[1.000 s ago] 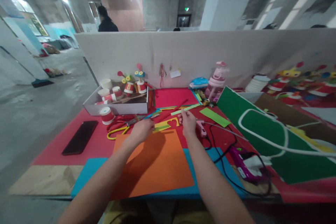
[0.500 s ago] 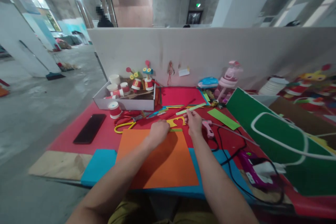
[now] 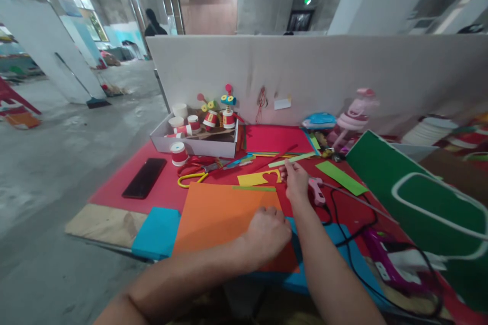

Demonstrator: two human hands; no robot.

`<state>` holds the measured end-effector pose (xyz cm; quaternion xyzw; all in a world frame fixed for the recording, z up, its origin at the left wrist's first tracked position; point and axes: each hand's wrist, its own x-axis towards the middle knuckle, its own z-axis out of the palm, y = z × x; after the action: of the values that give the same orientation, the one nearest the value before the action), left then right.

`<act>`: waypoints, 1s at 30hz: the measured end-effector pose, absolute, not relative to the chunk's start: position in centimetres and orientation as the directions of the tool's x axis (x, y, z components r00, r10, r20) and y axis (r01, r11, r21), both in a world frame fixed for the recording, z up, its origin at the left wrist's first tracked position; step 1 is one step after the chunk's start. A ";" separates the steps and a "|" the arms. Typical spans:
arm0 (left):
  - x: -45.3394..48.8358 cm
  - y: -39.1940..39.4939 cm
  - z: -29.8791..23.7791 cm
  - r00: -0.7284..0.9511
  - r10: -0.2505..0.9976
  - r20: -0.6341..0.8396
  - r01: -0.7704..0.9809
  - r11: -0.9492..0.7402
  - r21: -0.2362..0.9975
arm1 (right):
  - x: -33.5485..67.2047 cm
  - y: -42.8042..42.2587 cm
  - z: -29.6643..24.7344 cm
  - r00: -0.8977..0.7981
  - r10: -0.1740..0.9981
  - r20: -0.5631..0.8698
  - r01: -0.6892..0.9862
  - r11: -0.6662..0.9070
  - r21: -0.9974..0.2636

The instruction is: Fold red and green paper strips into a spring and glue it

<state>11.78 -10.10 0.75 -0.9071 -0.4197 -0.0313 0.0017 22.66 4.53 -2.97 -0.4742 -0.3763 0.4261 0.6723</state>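
My left hand [image 3: 269, 233] lies knuckles up on the right part of a large orange sheet [image 3: 217, 218], fingers curled down onto it near its right edge. Farther out, my right hand [image 3: 296, 182] has its fingers bent together beside a yellow piece with a heart cut-out [image 3: 256, 178]; what they pinch is hidden. A small pink glue gun [image 3: 316, 190] lies just right of that hand. A light green strip [image 3: 292, 159] lies just beyond it. A thin green strip [image 3: 253, 188] lies along the orange sheet's far edge.
Yellow-and-red scissors [image 3: 192, 175], a black phone [image 3: 145, 177] and a red-banded cup [image 3: 178, 153] lie at the left. A white box [image 3: 194, 147] of cup figures stands behind. A green board [image 3: 381, 172], a purple glue gun [image 3: 385, 254] and black cables fill the right. A blue sheet [image 3: 156, 226] lies underneath.
My left hand has drawn back from the yellow piece toward me and now rests on the orange sheet. My right hand stays by the glue gun. The view has swung left.
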 end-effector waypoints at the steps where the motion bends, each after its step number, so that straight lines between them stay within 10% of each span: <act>1: 11.7 -10.2 0.7 0.645 0.762 0.047 0.762 -0.647 0.027 | 22.7 4.6 -3.0 0.357 0.929 0.101 -0.221 0.189 -0.957; 9: 9.2 -7.5 2.4 0.575 0.812 -0.103 0.817 -0.576 0.023 | 22.7 4.4 -2.5 0.354 0.932 0.081 -0.253 0.178 -0.951; 21: 4.6 -0.5 0.1 0.420 0.898 0.129 0.887 -0.436 0.151 | 21.9 4.4 -2.8 0.288 0.953 0.097 -0.231 0.167 -0.959; 30: -1.8 2.7 0.3 -0.276 0.887 0.371 0.405 -0.243 0.881 | 21.8 4.2 -2.8 0.256 0.961 0.104 -0.233 0.166 -0.958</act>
<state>-1.83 2.67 0.29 -0.5612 -0.5754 -0.5538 -0.2175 21.75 4.20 -2.82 -0.4538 -0.4013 0.4594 0.6496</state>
